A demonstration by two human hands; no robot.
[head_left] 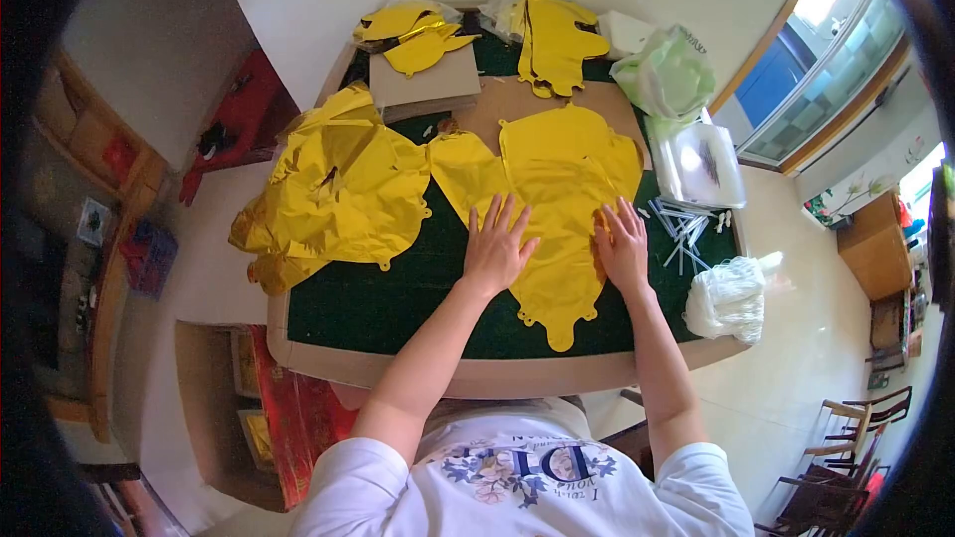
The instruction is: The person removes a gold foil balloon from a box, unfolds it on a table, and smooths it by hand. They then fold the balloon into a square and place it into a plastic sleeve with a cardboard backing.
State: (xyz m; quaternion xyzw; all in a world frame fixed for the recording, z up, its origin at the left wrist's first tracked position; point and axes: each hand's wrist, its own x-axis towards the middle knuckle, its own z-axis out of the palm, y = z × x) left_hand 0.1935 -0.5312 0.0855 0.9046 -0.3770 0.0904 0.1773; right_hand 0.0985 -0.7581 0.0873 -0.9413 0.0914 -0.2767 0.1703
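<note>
A flat yellow foil balloon lies spread on the green-topped table in front of me. My left hand rests palm down on its left part, fingers spread. On the balloon's right edge, my right hand presses flat, fingers apart. Neither hand grips anything.
A crumpled heap of yellow foil balloons lies at the left. More yellow pieces and a cardboard box sit at the back. White straws, a clear bag, a green bag and a white bag stand at the right.
</note>
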